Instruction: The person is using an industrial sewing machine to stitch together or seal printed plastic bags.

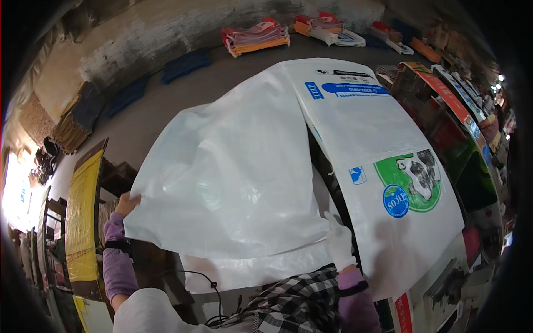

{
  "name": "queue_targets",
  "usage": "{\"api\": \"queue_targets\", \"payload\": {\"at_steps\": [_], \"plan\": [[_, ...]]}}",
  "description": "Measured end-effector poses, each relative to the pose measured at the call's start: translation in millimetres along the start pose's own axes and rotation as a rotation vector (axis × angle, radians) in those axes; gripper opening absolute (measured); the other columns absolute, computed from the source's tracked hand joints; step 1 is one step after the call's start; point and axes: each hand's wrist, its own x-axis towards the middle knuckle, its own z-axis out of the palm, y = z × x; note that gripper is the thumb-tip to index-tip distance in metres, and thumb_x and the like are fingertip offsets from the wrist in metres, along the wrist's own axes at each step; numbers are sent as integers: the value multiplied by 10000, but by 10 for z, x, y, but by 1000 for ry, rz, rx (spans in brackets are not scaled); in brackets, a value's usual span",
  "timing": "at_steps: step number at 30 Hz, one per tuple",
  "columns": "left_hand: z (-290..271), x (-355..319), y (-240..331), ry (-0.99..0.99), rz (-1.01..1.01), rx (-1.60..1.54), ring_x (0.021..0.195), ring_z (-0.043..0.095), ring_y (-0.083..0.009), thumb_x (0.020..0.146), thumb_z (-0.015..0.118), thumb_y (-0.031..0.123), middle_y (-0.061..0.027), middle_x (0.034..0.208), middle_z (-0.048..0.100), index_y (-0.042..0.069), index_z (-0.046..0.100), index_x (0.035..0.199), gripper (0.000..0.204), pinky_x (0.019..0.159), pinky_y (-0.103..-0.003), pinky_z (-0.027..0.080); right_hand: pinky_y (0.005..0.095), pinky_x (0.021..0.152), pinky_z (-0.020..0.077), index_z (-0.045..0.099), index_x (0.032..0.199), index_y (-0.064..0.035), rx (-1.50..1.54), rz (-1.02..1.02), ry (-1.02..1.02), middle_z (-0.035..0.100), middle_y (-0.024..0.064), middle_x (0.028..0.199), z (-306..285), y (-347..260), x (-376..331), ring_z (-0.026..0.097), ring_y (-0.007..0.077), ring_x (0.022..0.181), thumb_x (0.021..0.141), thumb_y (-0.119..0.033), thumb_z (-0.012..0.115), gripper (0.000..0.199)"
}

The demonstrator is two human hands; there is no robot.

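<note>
A large plain white plastic sack [222,161] is spread wide in front of me, its surface rumpled and its near edge hanging in a loose curve. My left hand [127,204], bare, pinches the sack's left corner between its fingers. At the opposite near corner is my right hand [340,242] in a white glove, its fingers closed on the sack's edge. Under the near edge another white sheet [233,273] shows. Beside my right hand lies a white printed sack [361,130] with blue lettering and a cow picture in a green patch; a dark gap separates it from the plain one.
Folded red, white and orange sacks [256,39] lie at the back, with more piles [327,28] to their right. Blue folded pieces [186,65] lie near the wall. A yellow-covered panel [83,216] stands left. A black cable [214,284] hangs near my lap.
</note>
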Motion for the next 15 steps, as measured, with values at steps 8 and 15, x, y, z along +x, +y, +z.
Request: {"api": "queue_targets", "payload": {"at_steps": [8,15], "plan": [[1561,-1106,-1530,17,-405,92,758,623,-152,881,588,453,-79,815,679,-11,671,963,479,693,-328,498,333,891,483,573,1195,-47,243,108,323,647,162,1070,717,1700,-168,620,270,1001,732,104,484,495],[1706,-2396,-1529,-297,-773,-334,926,622,-238,888,604,223,-118,1022,648,5,613,1075,288,782,-411,515,357,1025,377,489,1291,-51,85,95,330,563,204,1222,689,1615,-337,506,333,1178,622,156,529,701]]}}
